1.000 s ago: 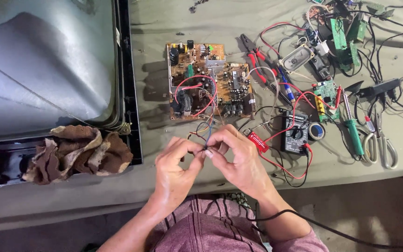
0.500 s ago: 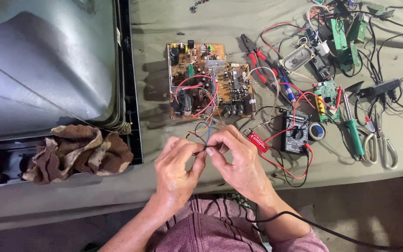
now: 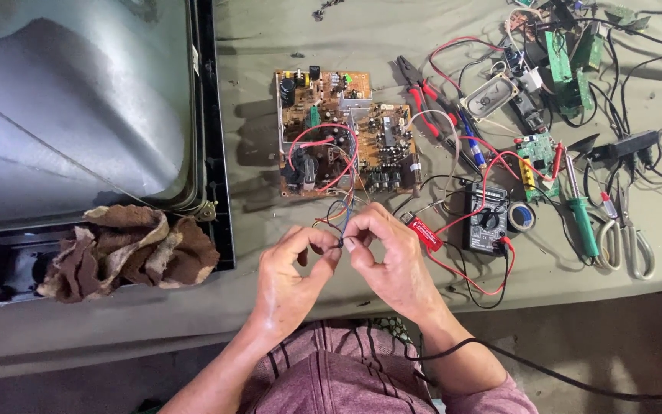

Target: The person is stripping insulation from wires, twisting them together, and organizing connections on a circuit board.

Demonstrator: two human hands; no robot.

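My left hand (image 3: 291, 270) and my right hand (image 3: 392, 257) meet near the table's front edge, fingertips pinched together on a bundle of thin coloured wires (image 3: 344, 218). Those wires run up to a brown circuit board (image 3: 345, 134) lying flat just beyond my hands, crowded with components and red leads. A small dark part sits between my fingertips; what it is I cannot make out.
A tube television (image 3: 78, 115) lies at the left with a brown rag (image 3: 128, 249) on its frame. To the right are a black multimeter (image 3: 488, 218), pliers (image 3: 421, 90), a green-handled soldering iron (image 3: 580, 211), scissors (image 3: 626, 234), small green boards (image 3: 568, 57) and tangled cables.
My fingertips have shifted slightly on the wires, staying pinched together at the same spot. Nothing else on the table has moved.
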